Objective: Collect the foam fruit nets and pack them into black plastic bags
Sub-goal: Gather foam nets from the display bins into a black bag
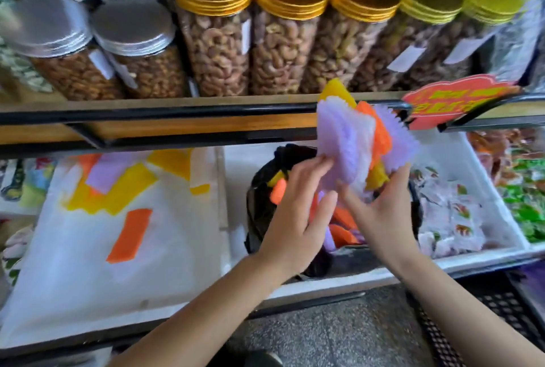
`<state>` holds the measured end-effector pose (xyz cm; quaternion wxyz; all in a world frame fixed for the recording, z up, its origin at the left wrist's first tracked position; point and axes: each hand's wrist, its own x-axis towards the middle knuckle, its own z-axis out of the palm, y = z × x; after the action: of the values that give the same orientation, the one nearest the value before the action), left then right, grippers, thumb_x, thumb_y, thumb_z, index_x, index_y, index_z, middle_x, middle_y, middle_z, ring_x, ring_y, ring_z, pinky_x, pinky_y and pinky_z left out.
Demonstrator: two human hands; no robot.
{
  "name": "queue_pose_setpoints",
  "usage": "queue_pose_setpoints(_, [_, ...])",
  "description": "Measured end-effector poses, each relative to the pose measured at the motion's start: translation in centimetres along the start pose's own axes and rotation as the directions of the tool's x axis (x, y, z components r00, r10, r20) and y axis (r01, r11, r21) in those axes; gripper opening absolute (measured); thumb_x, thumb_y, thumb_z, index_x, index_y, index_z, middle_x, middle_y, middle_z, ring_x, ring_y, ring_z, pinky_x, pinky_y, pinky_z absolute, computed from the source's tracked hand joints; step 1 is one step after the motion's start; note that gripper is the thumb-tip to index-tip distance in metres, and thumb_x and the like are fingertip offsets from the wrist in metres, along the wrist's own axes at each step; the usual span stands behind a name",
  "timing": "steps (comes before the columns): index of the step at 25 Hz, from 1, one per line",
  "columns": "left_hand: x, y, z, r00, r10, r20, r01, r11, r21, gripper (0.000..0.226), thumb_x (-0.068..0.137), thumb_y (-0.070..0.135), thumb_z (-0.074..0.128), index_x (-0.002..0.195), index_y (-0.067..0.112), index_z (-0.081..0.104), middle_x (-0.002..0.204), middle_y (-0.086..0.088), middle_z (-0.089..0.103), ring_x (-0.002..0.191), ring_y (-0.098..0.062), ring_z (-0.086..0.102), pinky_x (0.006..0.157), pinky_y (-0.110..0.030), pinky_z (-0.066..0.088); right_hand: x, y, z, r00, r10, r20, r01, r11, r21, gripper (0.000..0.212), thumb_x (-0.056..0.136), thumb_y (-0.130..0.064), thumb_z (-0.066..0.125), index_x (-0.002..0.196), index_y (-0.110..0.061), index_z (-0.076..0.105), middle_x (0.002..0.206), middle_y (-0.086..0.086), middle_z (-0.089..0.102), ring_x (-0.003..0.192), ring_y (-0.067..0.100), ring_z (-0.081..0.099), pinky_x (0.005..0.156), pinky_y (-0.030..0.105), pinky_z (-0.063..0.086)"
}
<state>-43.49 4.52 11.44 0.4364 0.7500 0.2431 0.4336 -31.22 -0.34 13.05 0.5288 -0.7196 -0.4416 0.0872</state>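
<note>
So the right hand [383, 216] is doing the real holding here: thumb on the near side and fingers wrapped round the back of the bunch of foam nets [345, 142], gripping it at the bottom end. The left hand [298, 213] has fairly straight fingers, tips just laid on the lower left edge of the front purple net. It's touching, not clutching, though it's a bit blurry.

The bunch stands pretty much upright. Its long axis runs up and away from the hands, and the zigzag-cut ends fan out at the top. It's purple in front, with orange and yellow peeking out behind. It sits right above the open mouth of the black bag [259, 204], which already has orange, yellow and purple nets inside [343, 220].

The bag stands in a white foam box [486, 166], beside some small wrapped snack packs [454, 213]. Left of that is a white surface [88, 263] with loose nets lying flat: an orange one [129, 235] slanting from lower left to upper right, plus yellow ones [118, 189] and a purple one [106, 172] further back.

On the shelf above are big clear jars of nuts, some with gold lids [218, 51] and some with silver lids [129, 30], and there's a red sign [454, 101] clipped to the rail. The floor [324, 334] is grey and speckled, with a black crate [501, 307] at lower right.
</note>
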Motion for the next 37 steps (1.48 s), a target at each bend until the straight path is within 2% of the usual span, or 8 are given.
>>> queue_pose_setpoints(4, [1.7,-1.6,1.4,0.998,0.015,-0.068,-0.002,0.983,0.184,0.037,0.087,0.018,0.050,0.123,0.012,0.053,0.122,0.005,0.046,0.120,-0.007,0.044,0.106,-0.019,0.031,2.4,3.8,-3.7,0.994,0.054,-0.090,-0.064,0.992,-0.110,0.055,0.065,-0.055,0.059,0.095,-0.015,0.035,0.078,0.005,0.052,0.072,0.021,0.051,0.067,0.038,0.041])
queue_pose_setpoints(8, [-0.7,-4.9,-0.5,0.930,-0.126,-0.345,0.243,0.915,0.322,0.034,0.084,0.018,0.062,0.115,0.008,0.052,0.111,0.001,0.048,0.108,-0.017,0.047,0.094,-0.017,0.032,1.9,6.3,-4.7,0.997,0.005,0.076,0.011,0.979,-0.203,0.041,0.073,-0.034,0.070,0.093,-0.020,0.037,0.077,-0.013,0.042,0.068,-0.009,0.048,0.057,0.012,0.034])
queue_pose_setpoints(11, [-1.6,-6.2,-1.5,0.825,-0.245,-0.509,0.460,0.815,0.354,0.050,0.078,0.011,0.074,0.119,-0.001,0.047,0.115,-0.010,0.045,0.111,-0.022,0.040,0.092,-0.015,0.026,1.3,7.2,-4.3,0.967,-0.017,0.255,0.087,0.960,-0.265,0.052,0.064,-0.055,0.053,0.103,-0.023,0.042,0.086,-0.012,0.047,0.071,-0.001,0.047,0.053,0.015,0.029])
queue_pose_setpoints(15, [0.0,-5.1,-1.5,0.785,-0.508,-0.355,0.547,0.837,0.013,0.022,0.086,0.009,0.065,0.106,0.008,0.057,0.090,0.003,0.063,0.086,-0.005,0.060,0.073,-0.006,0.041,1.1,9.3,-3.0,0.836,-0.163,0.524,0.428,0.792,-0.436,0.066,0.069,-0.033,0.074,0.128,-0.017,0.049,0.116,0.003,0.055,0.103,0.028,0.059,0.065,0.029,0.043])
queue_pose_setpoints(20, [1.6,-2.4,-1.8,0.751,-0.538,-0.382,0.508,0.841,-0.187,0.008,0.091,0.007,0.057,0.097,0.012,0.060,0.061,0.001,0.060,0.052,-0.002,0.057,0.060,-0.009,0.044,1.9,8.2,-0.9,0.759,-0.087,0.645,0.480,0.745,-0.463,0.063,0.086,-0.041,0.060,0.141,-0.023,0.035,0.133,0.001,0.045,0.121,0.025,0.046,0.076,0.032,0.043])
queue_pose_setpoints(28, [-0.7,-2.7,-5.9,0.757,-0.604,-0.248,0.636,0.769,0.068,0.020,0.093,0.016,0.054,0.079,0.007,0.065,0.046,-0.001,0.054,0.047,-0.006,0.050,0.062,-0.025,0.040,5.8,7.6,0.7,0.924,-0.077,0.374,0.316,0.705,-0.635,0.048,0.081,-0.030,0.065,0.118,-0.007,0.048,0.107,0.010,0.058,0.100,0.032,0.055,0.070,0.037,0.041])
queue_pose_setpoints(35, [1.1,-1.5,-5.3,0.748,-0.542,-0.383,0.509,0.839,-0.194,0.010,0.095,0.013,0.052,0.097,0.008,0.061,0.068,-0.001,0.054,0.048,-0.003,0.050,0.054,-0.009,0.040,1.3,8.1,0.8,0.592,-0.464,0.659,0.789,0.501,-0.355,0.053,0.061,-0.032,0.083,0.106,-0.015,0.061,0.094,0.003,0.066,0.081,0.026,0.063,0.063,0.029,0.052])
queue_pose_setpoints(37, [0.7,-1.1,-5.0,0.776,-0.521,-0.355,0.486,0.853,-0.188,0.009,0.095,0.011,0.052,0.099,0.009,0.060,0.068,0.000,0.054,0.050,-0.004,0.050,0.055,-0.008,0.040,2.6,7.9,1.8,0.636,-0.420,0.647,0.757,0.501,-0.420,0.054,0.054,-0.027,0.088,0.101,-0.013,0.065,0.088,0.003,0.068,0.073,0.026,0.064,0.058,0.028,0.052])
